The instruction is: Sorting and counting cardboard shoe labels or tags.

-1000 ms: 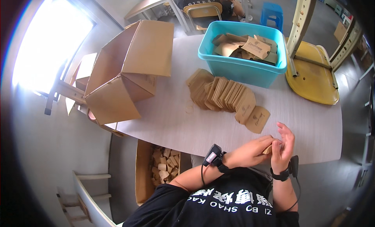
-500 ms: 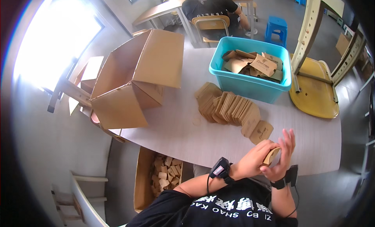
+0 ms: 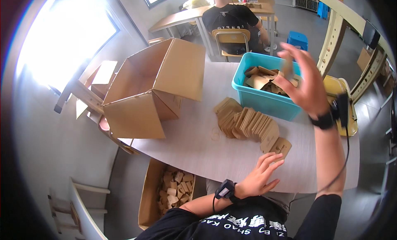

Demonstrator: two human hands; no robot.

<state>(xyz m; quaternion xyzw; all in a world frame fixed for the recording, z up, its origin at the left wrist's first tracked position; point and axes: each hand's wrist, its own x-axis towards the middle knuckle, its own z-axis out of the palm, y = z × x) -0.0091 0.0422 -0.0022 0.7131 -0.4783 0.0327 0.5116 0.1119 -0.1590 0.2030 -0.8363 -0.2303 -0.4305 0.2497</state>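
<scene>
My right hand [image 3: 305, 83] is raised over the teal plastic bin [image 3: 264, 102], somewhat blurred. Between its thumb and fingers is a small brown cardboard pillow box [image 3: 288, 67]. Folded pillow boxes [image 3: 259, 81] lie heaped inside the bin. Nearer to me, my left hand [image 3: 259, 176] is open above the table edge, fingers spread and holding nothing. Its fingertips are close to the last flat carton [image 3: 282, 147] of a fanned row. The rest of that row of flat cartons [image 3: 248, 122] leans across the table in front of the bin.
A large open cardboard box [image 3: 134, 116] stands at the table's left. Below the edge, another carton [image 3: 148, 190] holds many small brown pieces. An upturned yellow chair [image 3: 352, 120] is at the right. A person [image 3: 229, 21] sits beyond, back turned, near a blue stool [image 3: 297, 40].
My hands have parted. The right one has carried the pillow box up and away to above the bin, while the left has opened and moved slightly left and down. The view has shifted slightly.
</scene>
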